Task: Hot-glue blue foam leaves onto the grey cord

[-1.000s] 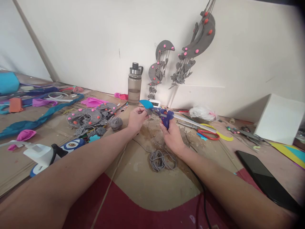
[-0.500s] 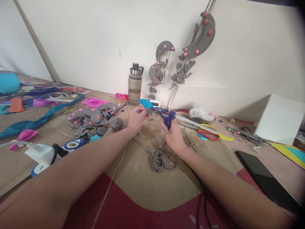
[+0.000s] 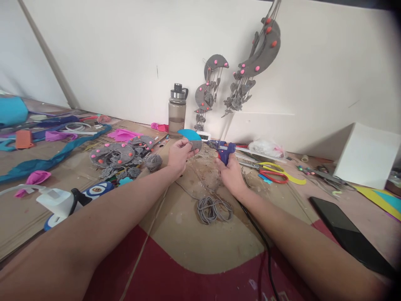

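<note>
My left hand (image 3: 179, 156) pinches a crescent-shaped piece, with a blue face (image 3: 191, 134) above and a grey part (image 3: 196, 145) below; whether the two are joined I cannot tell. My right hand (image 3: 231, 173) is wrapped round the handle of a blue glue gun (image 3: 226, 151). Its nozzle points left at the crescent, with a small gap between them. Below both hands lies a loose coil of grey cord (image 3: 210, 210) on the cardboard. Just left of my left hand sits a ball of grey yarn (image 3: 153, 162).
A water bottle (image 3: 177, 110) stands by the wall. Grey crescent hangings (image 3: 265, 54) hang there. Decorated grey pieces (image 3: 114, 154) and a white plug (image 3: 56, 200) lie left. Scissors (image 3: 274, 175) and a phone (image 3: 341, 234) lie right, and the gun's black cable (image 3: 266, 242) runs forward.
My right hand has drawn the glue gun slightly to the right, away from the crescent. The crescent has tilted a little, showing more of its grey part.
</note>
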Motion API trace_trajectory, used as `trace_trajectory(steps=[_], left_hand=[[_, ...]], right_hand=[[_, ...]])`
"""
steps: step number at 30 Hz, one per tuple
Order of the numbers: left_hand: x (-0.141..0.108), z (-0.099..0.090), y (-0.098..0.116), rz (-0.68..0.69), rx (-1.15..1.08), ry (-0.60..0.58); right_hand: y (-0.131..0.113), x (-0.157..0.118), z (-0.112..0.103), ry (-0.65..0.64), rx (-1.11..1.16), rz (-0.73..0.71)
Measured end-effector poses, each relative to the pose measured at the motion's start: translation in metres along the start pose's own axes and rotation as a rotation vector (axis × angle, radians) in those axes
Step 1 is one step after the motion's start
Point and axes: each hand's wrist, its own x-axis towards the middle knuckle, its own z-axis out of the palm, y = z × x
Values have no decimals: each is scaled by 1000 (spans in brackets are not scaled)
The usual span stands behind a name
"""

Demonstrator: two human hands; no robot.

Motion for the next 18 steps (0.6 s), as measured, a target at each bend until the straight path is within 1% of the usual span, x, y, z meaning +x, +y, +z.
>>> trace_trajectory(steps=[3, 5, 7, 9, 10, 12, 13, 14, 15, 16, 18], left_hand=[[-1, 3, 2, -5, 1, -1], [-2, 7, 4, 12, 20, 2], [-4, 10, 5, 35, 56, 4], [-6, 12, 5, 42, 95, 3], [-6, 13, 5, 41, 109, 3], [-6, 13, 5, 34, 118, 12], [-6, 12, 4, 32, 113, 21], [-5, 11, 4, 29, 106, 31], [-5, 10, 4, 27, 99, 42], [-4, 9, 4, 23, 92, 52], [-3, 7, 4, 15, 83, 69]], right_hand=[[10, 14, -3, -79, 126, 202], [15, 24, -8, -146, 138, 321], [19, 30, -15, -210, 64, 411], [21, 34, -23, -269, -113, 432], [22, 35, -26, -294, -242, 399], [18, 35, -33, -301, -515, 265], [14, 35, -36, -284, -617, 178], [6, 34, -39, -246, -671, 87], [-5, 32, -42, -188, -669, 2], [-19, 28, -45, -130, -614, -90], [-52, 15, -53, 29, -392, -256]])
